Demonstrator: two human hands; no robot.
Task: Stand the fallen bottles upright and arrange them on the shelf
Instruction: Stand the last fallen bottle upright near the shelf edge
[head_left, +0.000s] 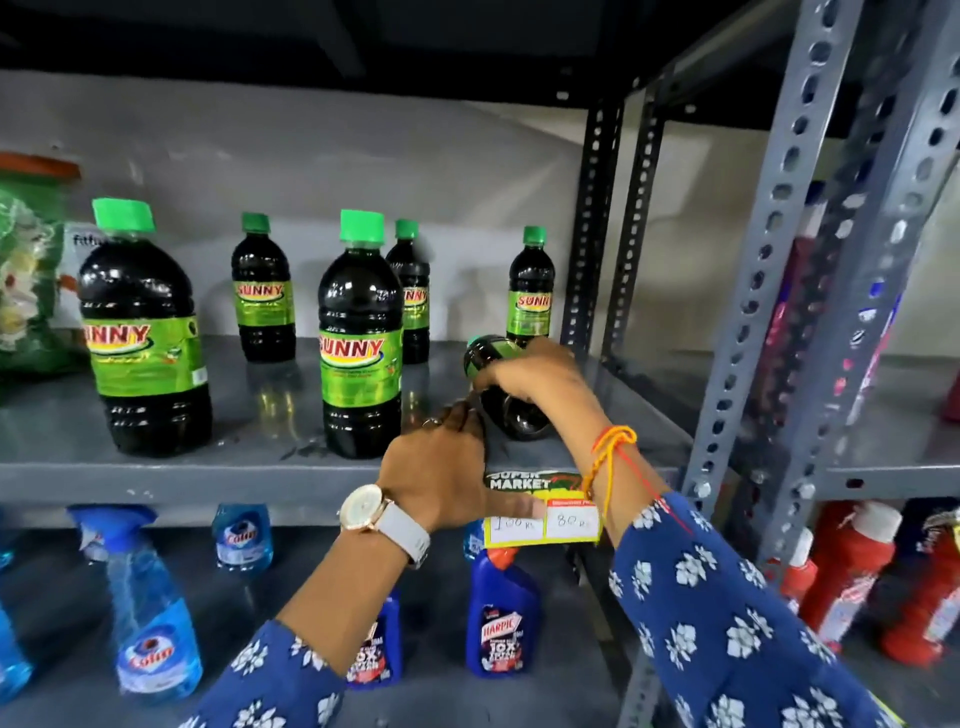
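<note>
Both sleeves (727, 613) are dark blue fabric printed with white flowers. The left wrist carries a watch (366, 506) with a round pale dial, rose-gold case and white strap. The right wrist bears an orange-yellow braided thread (608, 457) with thin red strands.

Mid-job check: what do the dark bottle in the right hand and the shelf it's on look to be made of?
Tilted bottle: likely glossy thin plastic; sharp highlights, ribbed body like its neighbours, green screw cap. Shelf: apparently grey painted metal; semi-gloss, mirrors the bottles, scuffed near the edge, bolted to slotted angle posts.
</note>
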